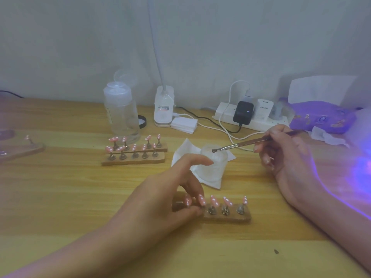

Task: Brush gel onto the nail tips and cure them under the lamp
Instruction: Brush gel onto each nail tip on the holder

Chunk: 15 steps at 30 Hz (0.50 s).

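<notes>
Pink nail tips (214, 200) (white-dotted), purple box (321, 117), black adapter (243, 112), yellowish wood-grain table (80, 197)

Clutter along the back of a wooden tabletop (60, 197)

A clear plastic bottle (121, 115) with a flip cap stands left of centre, a black lid (143, 121) lying just behind it. Beside that lid rises the white base of a gooseneck desk light (163, 109), with a stack of white pads (184, 125) at its foot. Further right, a white power strip (224, 112) lies against the pale wall (200, 37), carrying a black adapter (243, 112) and a white charger (264, 109). A black cable (202, 118) and a white cable (230, 137) trail forward. At far right sit a purple box (321, 117) and a crumpled tissue (329, 137).
</notes>
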Each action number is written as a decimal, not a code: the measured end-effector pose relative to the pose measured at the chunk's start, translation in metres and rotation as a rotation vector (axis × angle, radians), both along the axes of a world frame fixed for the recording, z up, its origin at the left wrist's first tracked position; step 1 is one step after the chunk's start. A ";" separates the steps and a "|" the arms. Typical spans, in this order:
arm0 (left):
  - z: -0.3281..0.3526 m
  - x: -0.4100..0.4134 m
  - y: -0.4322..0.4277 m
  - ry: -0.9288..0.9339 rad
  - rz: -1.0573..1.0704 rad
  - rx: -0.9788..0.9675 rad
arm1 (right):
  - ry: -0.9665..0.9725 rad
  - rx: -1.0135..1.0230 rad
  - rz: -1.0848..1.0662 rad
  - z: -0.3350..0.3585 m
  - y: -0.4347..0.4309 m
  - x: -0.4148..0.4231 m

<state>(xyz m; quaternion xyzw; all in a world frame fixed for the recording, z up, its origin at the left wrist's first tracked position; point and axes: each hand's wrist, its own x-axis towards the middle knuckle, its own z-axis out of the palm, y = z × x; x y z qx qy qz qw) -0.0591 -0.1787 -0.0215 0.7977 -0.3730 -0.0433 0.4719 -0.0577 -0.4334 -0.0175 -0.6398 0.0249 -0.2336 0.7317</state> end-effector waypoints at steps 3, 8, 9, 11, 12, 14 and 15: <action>0.001 -0.001 -0.001 -0.125 0.025 0.097 | -0.024 -0.003 -0.011 0.002 -0.001 -0.001; 0.003 -0.004 -0.002 -0.410 0.049 0.206 | -0.089 -0.239 0.041 0.018 -0.002 -0.002; 0.001 -0.003 -0.001 -0.451 0.054 0.207 | -0.099 -0.301 0.058 0.023 -0.001 -0.002; -0.001 -0.003 -0.001 -0.597 0.060 0.197 | -0.111 -0.426 0.094 0.031 0.003 -0.001; -0.002 -0.003 -0.001 -0.693 0.061 0.190 | -0.108 -0.485 0.113 0.035 0.005 0.000; -0.003 -0.004 0.000 -0.883 0.057 0.157 | -0.090 -0.572 0.152 0.039 0.010 0.002; -0.002 -0.005 0.001 -0.944 0.049 0.138 | -0.082 -0.598 0.170 0.039 0.012 0.003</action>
